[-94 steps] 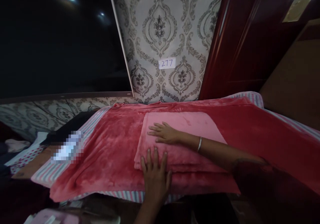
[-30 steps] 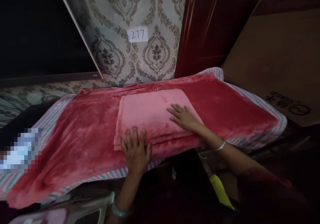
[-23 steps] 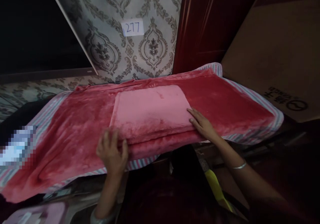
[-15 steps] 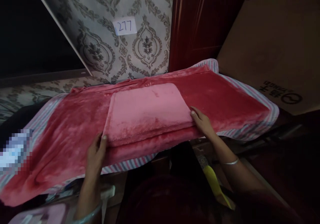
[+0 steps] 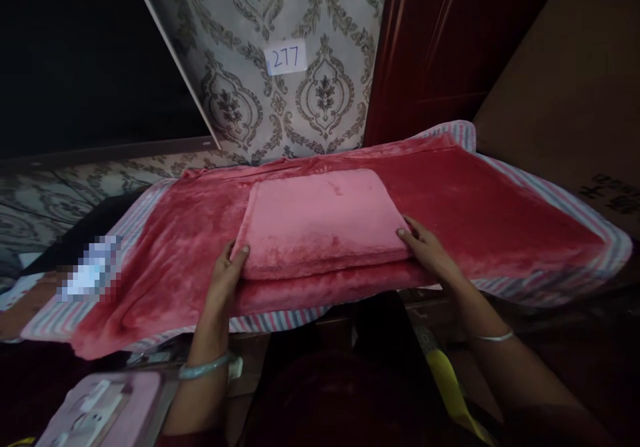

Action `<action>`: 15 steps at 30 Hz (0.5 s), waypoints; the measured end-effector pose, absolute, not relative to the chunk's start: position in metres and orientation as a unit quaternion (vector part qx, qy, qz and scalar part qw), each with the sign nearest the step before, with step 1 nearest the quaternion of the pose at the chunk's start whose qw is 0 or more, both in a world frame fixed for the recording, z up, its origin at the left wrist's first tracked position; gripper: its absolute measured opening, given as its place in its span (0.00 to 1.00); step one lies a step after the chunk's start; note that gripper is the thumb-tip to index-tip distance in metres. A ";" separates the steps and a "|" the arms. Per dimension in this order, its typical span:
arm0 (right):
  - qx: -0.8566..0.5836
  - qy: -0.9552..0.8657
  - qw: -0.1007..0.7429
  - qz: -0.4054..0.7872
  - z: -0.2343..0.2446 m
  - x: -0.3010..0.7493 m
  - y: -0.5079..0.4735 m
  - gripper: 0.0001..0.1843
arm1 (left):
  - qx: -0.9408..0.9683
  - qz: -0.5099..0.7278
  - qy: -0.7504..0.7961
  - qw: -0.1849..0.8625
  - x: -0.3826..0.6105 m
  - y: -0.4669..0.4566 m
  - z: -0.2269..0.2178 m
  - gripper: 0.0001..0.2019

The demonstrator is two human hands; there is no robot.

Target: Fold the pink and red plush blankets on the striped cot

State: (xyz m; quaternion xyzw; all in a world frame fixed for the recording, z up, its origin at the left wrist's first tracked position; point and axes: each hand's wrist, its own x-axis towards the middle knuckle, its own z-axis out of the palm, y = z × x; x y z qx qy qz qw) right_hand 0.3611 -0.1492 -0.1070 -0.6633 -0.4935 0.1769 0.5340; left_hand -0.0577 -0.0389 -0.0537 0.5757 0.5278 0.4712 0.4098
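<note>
Grey-and-white patterned wallpaper [image 5: 325,87] fills the upper middle of the frame, behind a spread of cloths. At the centre, two hands have their grip on a folded pink blanket [image 5: 320,217]. The left hand [image 5: 223,277], left of the middle, is clamped on its near left corner, thumb pressed on top, the fingers partly hidden at the side. The right hand [image 5: 427,247], right of the middle, is clamped on the near right corner in the same way, thumb on top and fingers along the edge. A pale green bangle [image 5: 204,368] circles the left wrist, and a thin silver bangle [image 5: 497,338] the right.

The folded pink blanket lies flat on a red blanket [image 5: 475,214] that stretches across the width of the frame. Under that, a striped cloth [image 5: 280,319] shows along the near edge and at both ends.

Further out, a dark television [image 5: 90,54] takes up the upper left. A paper label [image 5: 285,56] reading 277 sits on the wallpaper, beside a dark red wooden panel [image 5: 440,67]. A cardboard box [image 5: 565,100] stands at the upper right, and a pink case [image 5: 145,400] lies at the lower left.
</note>
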 end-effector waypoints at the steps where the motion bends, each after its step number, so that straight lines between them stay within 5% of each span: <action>1: -0.659 -0.492 0.541 0.178 -0.107 0.360 -0.149 0.32 | 0.555 0.488 0.523 0.425 -0.058 -0.039 -0.054 0.34; 9: -0.710 -0.476 0.503 0.127 -0.120 0.360 -0.154 0.34 | 0.588 0.485 0.576 0.296 -0.070 -0.023 -0.078 0.24; 15: -0.734 -0.507 0.449 0.057 -0.110 0.363 -0.157 0.31 | 0.661 0.405 0.610 0.167 -0.080 -0.025 -0.066 0.36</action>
